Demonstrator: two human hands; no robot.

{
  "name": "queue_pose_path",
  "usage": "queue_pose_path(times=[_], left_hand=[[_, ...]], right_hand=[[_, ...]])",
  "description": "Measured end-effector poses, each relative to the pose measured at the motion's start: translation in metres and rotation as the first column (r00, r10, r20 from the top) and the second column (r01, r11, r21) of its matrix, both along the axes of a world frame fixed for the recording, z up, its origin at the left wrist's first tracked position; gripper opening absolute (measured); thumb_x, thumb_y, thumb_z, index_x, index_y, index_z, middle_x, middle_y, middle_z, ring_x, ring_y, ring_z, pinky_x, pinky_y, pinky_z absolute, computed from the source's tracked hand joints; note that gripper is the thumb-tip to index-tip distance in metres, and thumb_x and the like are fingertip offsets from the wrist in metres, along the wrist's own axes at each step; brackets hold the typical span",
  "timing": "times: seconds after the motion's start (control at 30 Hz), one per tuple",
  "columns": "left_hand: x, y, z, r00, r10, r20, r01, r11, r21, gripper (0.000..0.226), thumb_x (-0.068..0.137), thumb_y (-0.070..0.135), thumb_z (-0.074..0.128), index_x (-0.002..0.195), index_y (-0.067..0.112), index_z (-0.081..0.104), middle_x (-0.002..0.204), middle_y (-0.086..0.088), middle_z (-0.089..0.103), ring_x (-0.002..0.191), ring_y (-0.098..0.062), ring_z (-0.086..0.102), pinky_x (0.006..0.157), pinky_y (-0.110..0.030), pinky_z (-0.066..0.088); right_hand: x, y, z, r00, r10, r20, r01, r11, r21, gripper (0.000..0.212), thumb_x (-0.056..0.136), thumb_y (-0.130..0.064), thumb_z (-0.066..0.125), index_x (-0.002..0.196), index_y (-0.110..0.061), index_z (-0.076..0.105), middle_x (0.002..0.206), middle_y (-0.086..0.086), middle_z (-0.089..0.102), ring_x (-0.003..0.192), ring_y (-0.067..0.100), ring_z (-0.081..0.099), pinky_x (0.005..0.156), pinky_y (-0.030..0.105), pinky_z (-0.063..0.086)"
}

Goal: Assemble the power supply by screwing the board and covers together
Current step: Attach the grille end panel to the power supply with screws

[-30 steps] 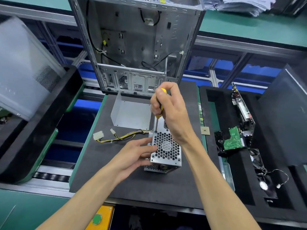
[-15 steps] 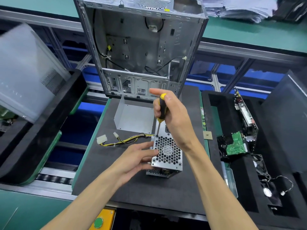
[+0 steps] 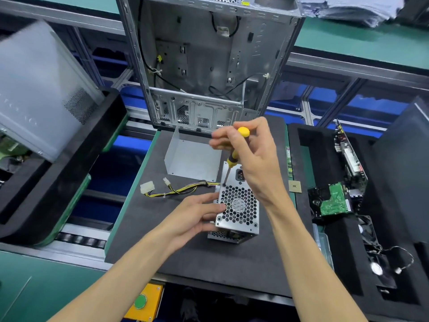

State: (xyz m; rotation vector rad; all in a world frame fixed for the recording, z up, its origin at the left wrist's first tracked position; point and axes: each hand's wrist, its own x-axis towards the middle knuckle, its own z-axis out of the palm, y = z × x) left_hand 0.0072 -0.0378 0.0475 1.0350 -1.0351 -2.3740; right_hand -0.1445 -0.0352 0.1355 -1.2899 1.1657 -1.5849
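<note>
**benchrat:** So the power supply [image 3: 236, 205] was sitting on the dark foam mat [image 3: 185, 259], roughly mid-mat, fan grille facing up at you. You had the screwdriver [image 3: 234, 156] tip down in the far-left corner hole of that grille plate, shaft nearly upright. Looked to me like you were driving a cover screw, though the screw itself was too small to make out.

**solderfan:** Yeah, and your right hand [image 3: 253, 161] was curled around the yellow handle, fingertips pinching it up near the cap. My guess is that's so you could spin it with your fingers instead of your whole wrist. Your left hand [image 3: 197, 214] was open-ish, fingers pressed flat against the left side of the box with the thumb near the grille edge. Pretty sure that was just bracing so the case didn't skate on the foam while you pushed down.

**benchrat:** Makes sense. The yellow-and-black cable harness [image 3: 181, 189] trailed off to the left, white connectors lying clear of your hands, so nothing was snagging. The bent metal cover [image 3: 192, 159] lay just behind the unit, not fitted yet.

**solderfan:** So I'd call it partway. Open PC case [image 3: 209, 66] stood at the far edge, and the foam tray [image 3: 325, 228] of parts, with a green circuit board [image 3: 334, 203] in it, was on your right.
</note>
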Motion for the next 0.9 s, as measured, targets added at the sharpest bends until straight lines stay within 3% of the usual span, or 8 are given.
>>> queue_pose_path(times=[0.07,0.17,0.27,0.37,0.53,0.63,0.73,0.9], left_hand=[[-0.0003,-0.0001,0.0009,1.000,-0.011,0.002,0.011,1.000,-0.001,0.036,0.096,0.004,0.062,0.132,0.008,0.061,0.123,-0.013,0.072,0.114,-0.029,0.069,0.091,-0.042,0.059],[-0.0002,-0.0005,0.0009,1.000,-0.014,0.001,0.014,1.000,-0.003,0.035,0.096,0.004,0.061,0.131,0.008,0.062,0.123,-0.013,0.071,0.114,-0.029,0.069,0.089,-0.041,0.059],[0.0016,-0.0009,0.0001,1.000,-0.016,0.000,0.016,1.000,0.002,0.035,0.096,0.005,0.061,0.131,0.008,0.062,0.124,-0.013,0.071,0.116,-0.030,0.068,0.089,-0.040,0.060],[0.0018,-0.0012,0.0009,1.000,-0.008,-0.004,0.008,1.000,0.018,0.035,0.096,0.004,0.062,0.131,0.008,0.062,0.122,-0.014,0.072,0.114,-0.030,0.069,0.085,-0.038,0.060],[0.0014,-0.0024,0.0021,1.000,-0.008,-0.004,0.008,1.000,0.025,0.036,0.095,0.003,0.063,0.131,0.006,0.061,0.122,-0.014,0.072,0.111,-0.028,0.070,0.084,-0.038,0.061],[0.0025,-0.0017,0.0018,1.000,-0.006,-0.014,0.006,0.999,0.033,0.036,0.095,0.003,0.062,0.131,0.007,0.062,0.122,-0.015,0.072,0.111,-0.028,0.070,0.083,-0.037,0.060],[0.0023,-0.0023,0.0017,1.000,-0.007,-0.009,0.007,1.000,0.029,0.037,0.095,0.003,0.062,0.132,0.006,0.061,0.122,-0.015,0.071,0.111,-0.028,0.070,0.084,-0.038,0.060],[0.0023,-0.0024,-0.0006,1.000,-0.009,0.004,0.009,1.000,0.021,0.038,0.095,0.003,0.062,0.132,0.008,0.062,0.123,-0.015,0.071,0.106,-0.025,0.071,0.084,-0.039,0.060]], right_hand=[[0.0017,-0.0016,0.0006,1.000,-0.022,0.014,0.022,1.000,0.012,0.009,0.102,-0.014,0.055,0.101,-0.011,0.046,0.071,-0.002,0.061,0.062,0.014,0.058,0.060,0.027,0.048],[0.0027,-0.0056,-0.0019,0.998,-0.002,0.066,0.000,0.999,0.038,0.022,0.105,-0.026,0.039,0.111,-0.015,0.057,0.069,-0.009,0.046,0.062,0.012,0.038,0.061,0.028,0.032],[0.0013,-0.0043,-0.0035,1.000,0.007,0.021,-0.009,0.997,0.073,0.032,0.105,-0.028,0.035,0.123,-0.018,0.061,0.080,-0.008,0.055,0.073,0.013,0.052,0.071,0.032,0.038],[0.0017,-0.0013,-0.0035,1.000,-0.022,0.004,0.022,1.000,0.016,0.005,0.104,-0.017,0.053,0.109,-0.014,0.053,0.086,-0.001,0.069,0.077,0.019,0.069,0.070,0.025,0.051],[0.0058,-0.0057,-0.0050,0.999,0.011,0.046,-0.013,0.999,0.033,0.011,0.103,-0.027,0.048,0.108,-0.018,0.054,0.071,-0.005,0.045,0.063,0.013,0.040,0.059,0.028,0.035],[0.0061,-0.0054,-0.0079,0.999,0.024,0.039,-0.027,0.996,0.083,0.030,0.105,-0.032,0.039,0.116,-0.022,0.065,0.079,-0.007,0.054,0.073,0.013,0.048,0.068,0.028,0.039],[0.0080,-0.0030,-0.0037,1.000,-0.012,0.011,0.011,0.999,0.046,0.014,0.100,-0.030,0.057,0.104,-0.017,0.056,0.082,-0.001,0.069,0.074,0.015,0.066,0.067,0.022,0.049],[0.0077,-0.0033,-0.0037,0.998,0.048,0.036,-0.050,0.997,0.059,0.025,0.105,-0.030,0.042,0.119,-0.019,0.058,0.073,-0.005,0.047,0.068,0.014,0.040,0.064,0.028,0.034]])
